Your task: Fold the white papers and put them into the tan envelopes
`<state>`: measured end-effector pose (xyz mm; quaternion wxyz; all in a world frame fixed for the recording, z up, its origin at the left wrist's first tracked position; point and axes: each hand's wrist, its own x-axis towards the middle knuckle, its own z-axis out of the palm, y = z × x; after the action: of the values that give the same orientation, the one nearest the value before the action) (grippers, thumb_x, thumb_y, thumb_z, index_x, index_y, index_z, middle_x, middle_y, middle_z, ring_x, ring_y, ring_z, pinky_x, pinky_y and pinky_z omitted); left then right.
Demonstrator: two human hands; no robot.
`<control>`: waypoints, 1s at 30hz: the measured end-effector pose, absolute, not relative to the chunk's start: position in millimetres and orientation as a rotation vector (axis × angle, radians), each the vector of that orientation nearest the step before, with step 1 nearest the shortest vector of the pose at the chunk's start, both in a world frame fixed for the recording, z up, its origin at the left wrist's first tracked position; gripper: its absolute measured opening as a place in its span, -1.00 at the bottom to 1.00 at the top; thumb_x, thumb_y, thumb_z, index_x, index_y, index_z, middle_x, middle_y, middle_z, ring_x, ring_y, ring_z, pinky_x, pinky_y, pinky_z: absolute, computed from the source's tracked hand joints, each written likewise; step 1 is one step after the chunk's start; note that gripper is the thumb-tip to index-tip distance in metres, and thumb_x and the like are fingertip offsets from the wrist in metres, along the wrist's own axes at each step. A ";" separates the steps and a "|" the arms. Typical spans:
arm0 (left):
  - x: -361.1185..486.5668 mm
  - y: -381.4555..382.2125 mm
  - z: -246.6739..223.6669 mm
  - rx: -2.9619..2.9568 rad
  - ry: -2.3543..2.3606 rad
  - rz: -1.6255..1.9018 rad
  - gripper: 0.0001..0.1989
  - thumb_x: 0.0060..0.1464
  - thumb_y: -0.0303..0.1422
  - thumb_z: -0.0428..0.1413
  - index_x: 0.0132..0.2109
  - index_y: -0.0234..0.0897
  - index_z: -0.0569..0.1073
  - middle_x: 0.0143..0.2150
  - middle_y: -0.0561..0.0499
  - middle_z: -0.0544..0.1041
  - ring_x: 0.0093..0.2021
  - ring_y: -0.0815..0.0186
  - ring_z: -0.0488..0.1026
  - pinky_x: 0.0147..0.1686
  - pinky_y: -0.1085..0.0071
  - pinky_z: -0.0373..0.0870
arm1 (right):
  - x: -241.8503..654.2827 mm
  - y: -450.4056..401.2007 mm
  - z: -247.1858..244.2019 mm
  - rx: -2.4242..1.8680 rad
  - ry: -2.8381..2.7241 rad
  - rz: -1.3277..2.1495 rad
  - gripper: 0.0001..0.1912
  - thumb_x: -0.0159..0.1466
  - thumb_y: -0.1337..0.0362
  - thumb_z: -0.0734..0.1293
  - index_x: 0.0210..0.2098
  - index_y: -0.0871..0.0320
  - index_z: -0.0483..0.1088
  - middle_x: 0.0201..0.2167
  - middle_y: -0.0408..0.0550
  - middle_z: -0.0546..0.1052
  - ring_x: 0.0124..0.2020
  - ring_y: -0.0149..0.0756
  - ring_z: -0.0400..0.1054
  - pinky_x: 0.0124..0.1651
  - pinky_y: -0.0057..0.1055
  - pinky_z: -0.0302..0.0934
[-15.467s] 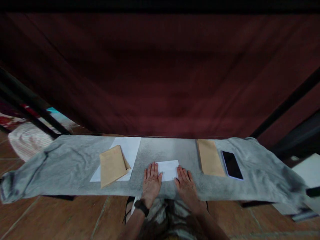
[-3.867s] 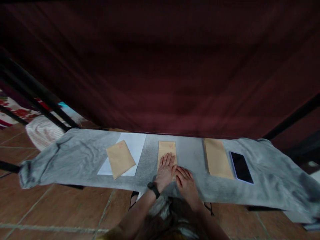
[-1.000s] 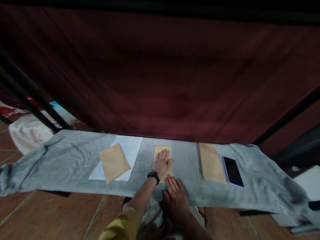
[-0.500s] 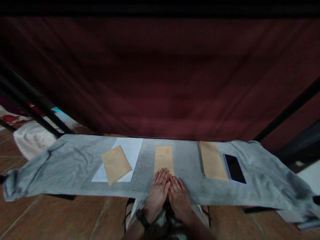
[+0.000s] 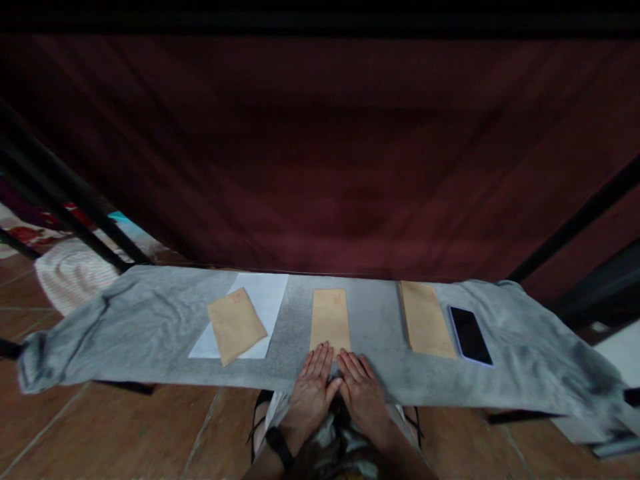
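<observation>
A brown envelope lies upright in the middle of the grey cloth, a small reddish mark near its top right corner. My left hand rests flat with its fingertips on the envelope's lower edge, fingers stretched out. Beside it my right hand lies flat too, its fingertips at the envelope's lower right corner. Neither hand grips anything. To the left, another brown envelope sits tilted on white paper. A stack of brown envelopes lies to the right.
A phone with a dark screen and pale purple edge lies right of the stack. Behind the cloth hangs a dark red curtain. Black bars flank it. Striped fabric is at the far left, above the tiled floor.
My hands have slid slightly down toward me and their fingertips have moved apart. More of the middle envelope shows. The view has shifted a little.
</observation>
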<state>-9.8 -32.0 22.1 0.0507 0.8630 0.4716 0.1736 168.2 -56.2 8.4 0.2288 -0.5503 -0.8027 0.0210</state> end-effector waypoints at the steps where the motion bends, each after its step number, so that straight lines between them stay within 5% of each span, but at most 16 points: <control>1: -10.9 -32.7 19.9 2.619 1.459 0.539 -0.38 0.38 -0.16 -0.08 0.47 -0.25 0.05 0.47 -0.18 0.16 0.46 0.11 0.10 0.37 0.05 0.19 | 169.8 -57.3 8.3 -1.527 -2.203 0.046 -0.50 0.44 0.35 0.14 0.35 0.16 0.25 0.33 0.01 0.36 0.36 -0.21 0.20 0.43 -0.05 0.04; 12: -17.0 -28.9 5.6 2.309 1.789 0.725 -0.53 0.34 -0.29 -0.11 0.29 -0.34 0.37 0.30 -0.28 0.42 0.35 0.01 0.30 0.29 -0.07 0.27 | 164.7 -60.7 2.1 -1.613 -2.054 -0.007 -0.52 0.46 0.34 0.12 0.33 0.13 0.27 0.28 0.02 0.42 0.31 -0.17 0.27 0.40 -0.01 0.05; 18: -4.5 4.2 15.0 1.760 1.789 1.069 -0.53 0.15 -0.36 0.03 0.21 -0.30 0.42 -0.06 -0.18 0.61 -0.05 0.07 0.56 0.02 0.05 0.48 | 159.5 -52.3 -3.4 -1.636 -2.023 -0.046 -0.55 0.43 0.36 0.15 0.25 0.09 0.38 0.21 0.04 0.49 0.24 -0.13 0.35 0.38 0.00 0.06; 22: -1.1 19.8 19.6 1.330 1.572 1.188 -0.47 0.06 -0.36 0.10 0.20 -0.39 0.38 -0.34 -0.03 0.57 -0.35 0.18 0.54 -0.25 0.20 0.53 | 154.6 -45.5 2.7 -1.673 -1.969 -0.054 -0.61 0.40 0.32 0.20 0.18 0.05 0.43 0.14 0.03 0.53 0.17 -0.05 0.39 0.27 -0.01 0.19; 28: 36.4 13.5 53.9 1.404 1.362 1.236 -0.52 0.12 -0.35 0.10 0.20 -0.27 0.38 -0.34 0.06 0.53 -0.34 0.30 0.51 -0.28 0.36 0.50 | 154.0 -28.3 22.4 -1.668 -1.841 0.103 -0.61 0.43 0.27 0.13 0.16 0.05 0.41 -0.08 0.12 0.57 -0.13 -0.08 0.51 -0.12 -0.22 0.38; 30: 47.6 10.5 63.2 1.451 1.333 1.252 -0.52 0.19 -0.26 0.10 0.24 -0.22 0.36 -0.17 -0.02 0.58 -0.17 0.26 0.55 -0.15 0.33 0.51 | 159.0 -19.2 25.0 -1.582 -1.627 0.349 -0.62 0.45 0.21 0.09 0.04 0.08 0.48 -0.18 0.12 0.58 -0.26 -0.12 0.53 -0.22 -0.26 0.39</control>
<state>47.6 10.5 63.2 0.3927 0.5715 0.5251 0.4933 159.0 -19.2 25.0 0.4103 -0.6282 -0.6463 0.1388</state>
